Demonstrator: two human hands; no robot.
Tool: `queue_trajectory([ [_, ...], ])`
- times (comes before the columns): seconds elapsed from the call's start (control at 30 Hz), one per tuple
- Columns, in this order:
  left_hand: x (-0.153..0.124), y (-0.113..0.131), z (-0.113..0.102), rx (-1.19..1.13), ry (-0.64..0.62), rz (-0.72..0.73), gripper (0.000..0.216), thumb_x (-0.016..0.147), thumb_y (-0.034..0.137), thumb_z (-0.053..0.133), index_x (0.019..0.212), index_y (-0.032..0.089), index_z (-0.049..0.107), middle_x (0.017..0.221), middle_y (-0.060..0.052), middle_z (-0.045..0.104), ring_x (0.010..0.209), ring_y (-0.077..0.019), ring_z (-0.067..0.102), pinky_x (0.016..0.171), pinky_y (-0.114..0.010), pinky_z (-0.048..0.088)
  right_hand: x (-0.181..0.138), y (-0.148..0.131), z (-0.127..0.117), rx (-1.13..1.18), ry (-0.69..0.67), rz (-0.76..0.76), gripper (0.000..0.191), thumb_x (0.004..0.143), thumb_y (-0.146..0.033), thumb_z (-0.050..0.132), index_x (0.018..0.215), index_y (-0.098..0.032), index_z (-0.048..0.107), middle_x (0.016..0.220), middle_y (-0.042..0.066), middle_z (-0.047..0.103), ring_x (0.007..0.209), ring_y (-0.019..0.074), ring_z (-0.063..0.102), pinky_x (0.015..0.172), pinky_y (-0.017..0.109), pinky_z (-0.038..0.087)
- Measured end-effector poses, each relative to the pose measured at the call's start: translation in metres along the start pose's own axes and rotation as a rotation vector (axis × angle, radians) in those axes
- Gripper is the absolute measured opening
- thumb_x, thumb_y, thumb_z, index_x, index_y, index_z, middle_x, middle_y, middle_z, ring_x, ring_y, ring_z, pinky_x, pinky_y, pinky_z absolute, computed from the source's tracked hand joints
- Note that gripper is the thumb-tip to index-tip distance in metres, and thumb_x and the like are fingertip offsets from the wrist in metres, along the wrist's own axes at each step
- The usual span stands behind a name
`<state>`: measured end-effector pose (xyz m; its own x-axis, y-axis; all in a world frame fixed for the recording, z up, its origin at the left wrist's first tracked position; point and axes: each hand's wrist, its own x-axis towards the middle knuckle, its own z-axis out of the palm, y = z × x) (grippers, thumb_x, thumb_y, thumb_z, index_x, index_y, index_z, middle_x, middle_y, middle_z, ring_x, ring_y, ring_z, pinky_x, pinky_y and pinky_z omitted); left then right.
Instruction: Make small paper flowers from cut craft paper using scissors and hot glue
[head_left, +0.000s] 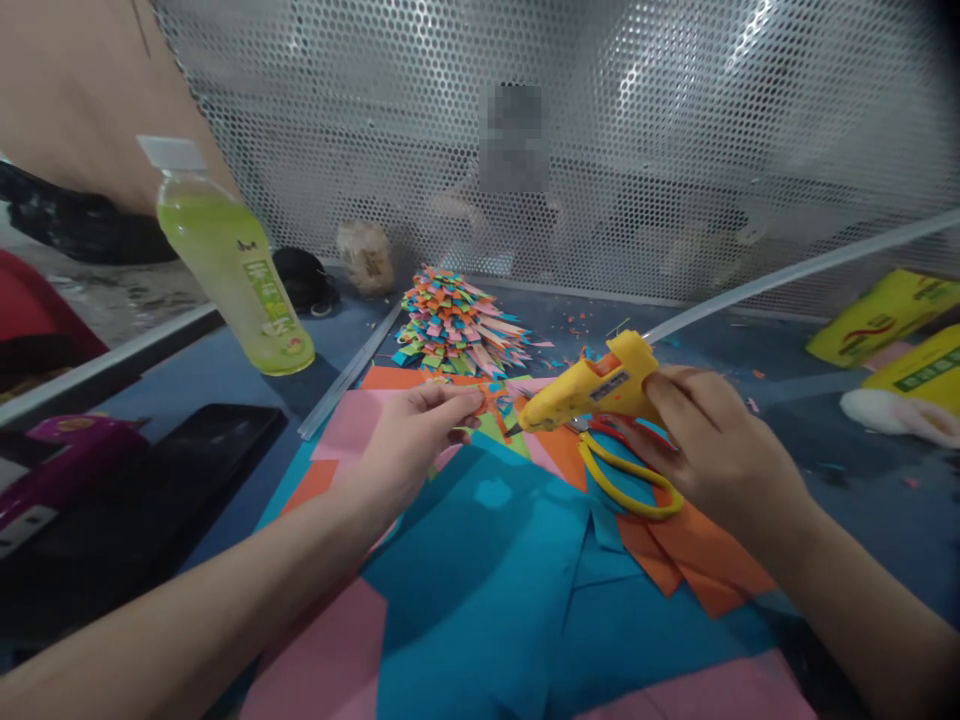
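My right hand [712, 430] is wrapped round the grip of a yellow glue gun [581, 388], with a long clear glue stick [795, 268] sticking out of its back. The gun's nozzle points down and left, close to my left hand [424, 425]. Between its thumb and fingertips, my left hand pinches a small orange paper piece [491, 398]. Below both hands lie overlapping coloured sheets, with a large blue paper sheet [487, 540] on top. Scissors [630, 480] with yellow and red handles rest on the paper under the gun.
A layered cone of paper strips [457, 325] stands behind my hands. On the left are a green drink bottle [232, 270], a loose glue stick [352, 368], a black phone-like slab [187, 480] and a purple object [82, 460]. Yellow packets [885, 315] lie right; a perforated metal panel [360, 120] rises behind.
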<state>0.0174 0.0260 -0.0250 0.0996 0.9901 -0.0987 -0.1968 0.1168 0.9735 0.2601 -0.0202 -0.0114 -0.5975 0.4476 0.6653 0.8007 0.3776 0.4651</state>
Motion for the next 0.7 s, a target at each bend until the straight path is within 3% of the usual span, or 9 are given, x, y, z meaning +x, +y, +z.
queue_trajectory([
  [0.2,0.004,0.0,-0.004,-0.115,0.05,-0.049,0.023,0.058,0.028,0.074,0.069,0.011,0.062,0.064,0.001,0.056,0.056,-0.0064,0.051,0.05,-0.02,0.041,-0.002,0.01,0.013,0.03,-0.064,0.083,0.03,0.086,-0.027,0.046,0.111,-0.011,0.047,0.088,0.013,0.057,0.079,0.0228,0.057,0.062,0.031,0.047],
  [0.33,0.005,0.001,-0.003,-0.137,0.059,-0.05,0.023,0.059,0.026,0.073,0.07,0.011,0.062,0.062,0.002,0.055,0.055,-0.0062,0.05,0.05,-0.02,0.043,-0.009,0.027,0.026,0.014,-0.143,0.388,0.028,0.082,-0.032,0.049,0.1,-0.011,0.051,0.089,0.014,0.054,0.079,0.025,0.056,0.059,0.032,0.046],
  [0.47,0.004,0.004,0.0,-0.147,0.066,-0.062,0.021,0.057,0.024,0.074,0.067,0.01,0.061,0.059,0.001,0.057,0.052,-0.0059,0.051,0.049,-0.018,0.043,-0.015,0.048,0.039,-0.005,-0.305,0.758,0.025,0.077,-0.035,0.054,0.088,-0.012,0.052,0.086,0.014,0.054,0.078,0.0263,0.054,0.061,0.033,0.043],
  [0.6,0.002,0.004,0.003,-0.162,0.05,-0.078,0.019,0.055,0.022,0.074,0.064,0.011,0.061,0.052,0.002,0.055,0.048,-0.0056,0.05,0.048,-0.018,0.042,-0.016,0.059,0.052,-0.001,-0.504,0.914,0.032,0.083,-0.034,0.047,0.096,-0.006,0.054,0.095,0.019,0.057,0.091,0.0258,0.055,0.075,0.032,0.042],
  [0.7,0.001,0.003,0.003,-0.163,0.042,-0.076,0.019,0.055,0.023,0.075,0.064,0.011,0.062,0.053,0.002,0.056,0.048,-0.0057,0.05,0.049,-0.018,0.042,-0.018,0.058,0.061,-0.028,-0.678,0.986,0.04,0.085,-0.035,0.042,0.102,-0.001,0.055,0.099,0.023,0.058,0.091,0.0277,0.057,0.075,0.033,0.042],
])
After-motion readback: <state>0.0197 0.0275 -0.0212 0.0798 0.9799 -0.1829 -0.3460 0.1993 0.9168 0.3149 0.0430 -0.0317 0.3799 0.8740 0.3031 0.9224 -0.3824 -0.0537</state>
